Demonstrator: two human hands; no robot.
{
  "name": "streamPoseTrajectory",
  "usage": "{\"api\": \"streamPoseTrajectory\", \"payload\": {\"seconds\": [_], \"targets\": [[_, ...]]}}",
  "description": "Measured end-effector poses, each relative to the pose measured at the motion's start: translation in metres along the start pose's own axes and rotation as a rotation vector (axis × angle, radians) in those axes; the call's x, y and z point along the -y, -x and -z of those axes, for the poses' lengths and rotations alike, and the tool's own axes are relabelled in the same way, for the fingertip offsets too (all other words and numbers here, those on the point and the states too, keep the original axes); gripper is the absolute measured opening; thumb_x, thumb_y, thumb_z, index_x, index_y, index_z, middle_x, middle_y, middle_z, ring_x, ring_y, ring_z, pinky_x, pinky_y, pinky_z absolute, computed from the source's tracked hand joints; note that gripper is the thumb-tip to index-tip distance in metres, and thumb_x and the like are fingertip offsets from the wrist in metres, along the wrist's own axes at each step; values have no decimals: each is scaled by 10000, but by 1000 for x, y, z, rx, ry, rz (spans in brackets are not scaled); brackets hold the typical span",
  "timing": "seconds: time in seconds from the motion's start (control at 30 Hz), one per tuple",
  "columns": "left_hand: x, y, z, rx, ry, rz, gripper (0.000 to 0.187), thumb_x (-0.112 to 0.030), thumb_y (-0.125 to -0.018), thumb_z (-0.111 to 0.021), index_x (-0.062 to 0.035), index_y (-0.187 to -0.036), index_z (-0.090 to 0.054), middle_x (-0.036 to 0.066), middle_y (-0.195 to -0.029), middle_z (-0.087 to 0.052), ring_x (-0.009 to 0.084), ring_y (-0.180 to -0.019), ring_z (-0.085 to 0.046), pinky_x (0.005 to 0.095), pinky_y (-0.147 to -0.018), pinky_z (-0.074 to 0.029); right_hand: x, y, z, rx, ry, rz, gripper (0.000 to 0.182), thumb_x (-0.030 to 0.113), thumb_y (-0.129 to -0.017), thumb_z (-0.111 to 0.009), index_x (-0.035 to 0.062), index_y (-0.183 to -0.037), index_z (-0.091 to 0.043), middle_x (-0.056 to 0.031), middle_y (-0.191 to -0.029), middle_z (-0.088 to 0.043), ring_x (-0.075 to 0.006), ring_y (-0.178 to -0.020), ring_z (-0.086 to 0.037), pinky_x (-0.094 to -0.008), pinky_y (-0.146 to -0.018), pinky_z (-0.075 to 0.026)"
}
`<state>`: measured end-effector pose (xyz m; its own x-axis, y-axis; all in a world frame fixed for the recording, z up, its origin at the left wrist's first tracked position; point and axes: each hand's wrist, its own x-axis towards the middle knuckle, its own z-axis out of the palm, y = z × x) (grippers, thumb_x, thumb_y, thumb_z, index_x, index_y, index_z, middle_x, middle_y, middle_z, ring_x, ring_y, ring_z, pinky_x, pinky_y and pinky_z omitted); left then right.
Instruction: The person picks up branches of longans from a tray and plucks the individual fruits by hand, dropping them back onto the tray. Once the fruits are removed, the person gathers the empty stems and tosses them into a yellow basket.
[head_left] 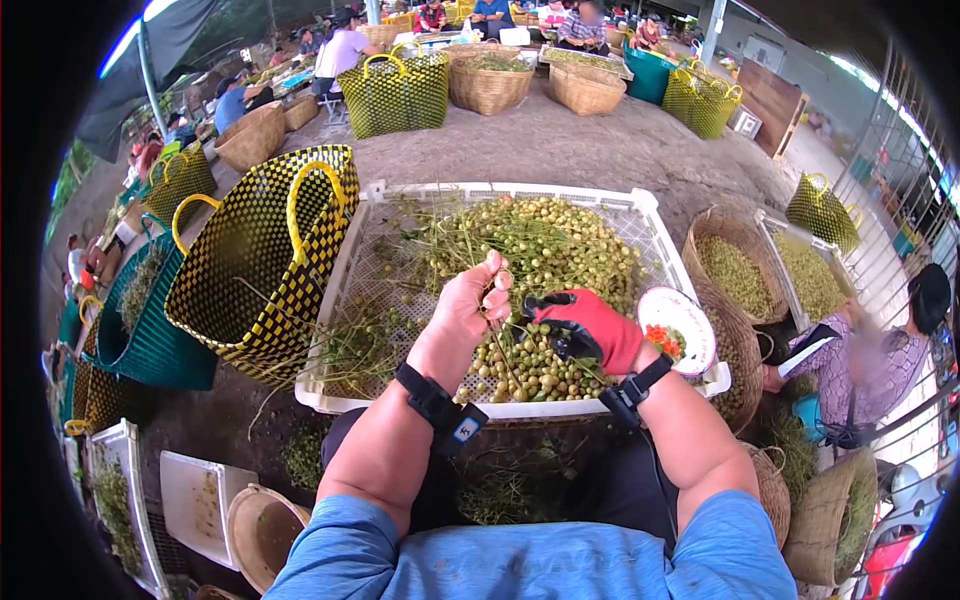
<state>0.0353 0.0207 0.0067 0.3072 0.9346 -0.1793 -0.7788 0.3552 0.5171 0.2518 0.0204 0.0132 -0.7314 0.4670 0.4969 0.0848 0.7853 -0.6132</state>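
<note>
My bare left hand [478, 298] is closed around thin green stems [450, 238] that fan out above the fruit. Close to its right, my right hand [592, 328] wears a red glove with black fingers. Those fingers are curled, and what lies between them is hidden. Both hands are over a white plastic tray [530, 411] with a lattice bottom. Small round yellow-green fruits [560, 240] are heaped in it, mixed with twigs. Loose stalks [365, 345] lie along the tray's left side. A white dish [702, 330] holding red and green bits rests at the right rim.
A yellow-black woven basket [250, 260] and a teal basket [160, 340] stand left. At right are fruit-filled wicker baskets [735, 275] and a seated person [870, 370]. A white bin [200, 500] and a bucket [262, 535] sit lower left. More people and baskets are behind.
</note>
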Motion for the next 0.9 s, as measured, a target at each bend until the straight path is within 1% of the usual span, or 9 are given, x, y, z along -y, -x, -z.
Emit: {"api": "streamPoseTrajectory", "payload": {"seconds": [0.13,0.2,0.27,0.33,0.4,0.5,0.63,0.8,0.9], "targets": [[14,-1,-10,-23,-43,47,205,-272,-954,-545,-80,-901,-494,15,-643,-515,89,-402,-347,246,-389,-274,6,8,12,69,-250,-284,150,126,-830,-640,-9,-894,-657,-45,-798,-651,-84,-684,-587,-259,-600,-463],[22,0,-15,11,-42,34,193,-256,-953,-545,-75,-907,-500,24,-649,-520,100,-406,-352,249,-393,-273,19,8,22,3,-506,-747,170,156,-821,-655,-7,-867,-663,-24,-717,-629,-69,-646,-554,-251,-581,-444],[30,2,-27,-99,-97,28,187,-245,-953,-545,-68,-905,-510,33,-655,-529,110,-417,-366,253,-395,-284,24,12,29,-36,-492,-803,177,160,-811,-668,-7,-868,-663,-9,-686,-617,-65,-622,-527,-248,-580,-439],[48,-7,-16,-49,-178,13,191,-255,-950,-552,-67,-916,-563,57,-729,-600,130,-504,-482,248,-440,-358,7,29,37,-66,-186,-682,216,199,-805,-690,-7,-869,-677,-45,-710,-640,-91,-626,-571,-258,-578,-468],[71,-9,-23,-68,-227,-26,180,-263,-938,-574,-85,-952,-595,75,-829,-656,148,-587,-567,252,-489,-428,5,44,48,-106,-141,-753,224,226,-771,-696,19,-855,-670,-86,-733,-665,-167,-647,-624,-319,-615,-492],[107,-22,-16,3,-372,22,216,-264,-905,-625,-83,-1021,-624,70,-1006,-670,186,-797,-624,317,-682,-537,13,61,65,-129,628,-668,226,280,-720,-663,75,-813,-649,-174,-847,-651,-367,-819,-620,-437,-707,-498],[141,-30,-23,58,-356,105,214,-193,-949,-545,-40,-1096,-569,83,-1069,-628,193,-984,-605,339,-825,-515,-11,90,88,-79,811,-727,221,236,-712,-692,114,-895,-674,-129,-891,-661,-334,-848,-628,-417,-750,-502],[161,-32,-33,72,-335,146,223,-178,-951,-539,-16,-1103,-552,84,-1058,-619,201,-996,-608,339,-834,-518,-23,116,93,-87,879,-689,227,268,-737,-643,89,-872,-681,-159,-904,-659,-356,-872,-623,-426,-759,-502],[152,-31,-35,-101,-249,52,153,-151,-932,-570,-29,-1014,-611,80,-952,-668,198,-884,-655,334,-777,-544,-34,123,108,-39,849,-1138,260,237,-695,-727,136,-934,-707,-125,-970,-676,-314,-916,-639,-391,-812,-503]]}}
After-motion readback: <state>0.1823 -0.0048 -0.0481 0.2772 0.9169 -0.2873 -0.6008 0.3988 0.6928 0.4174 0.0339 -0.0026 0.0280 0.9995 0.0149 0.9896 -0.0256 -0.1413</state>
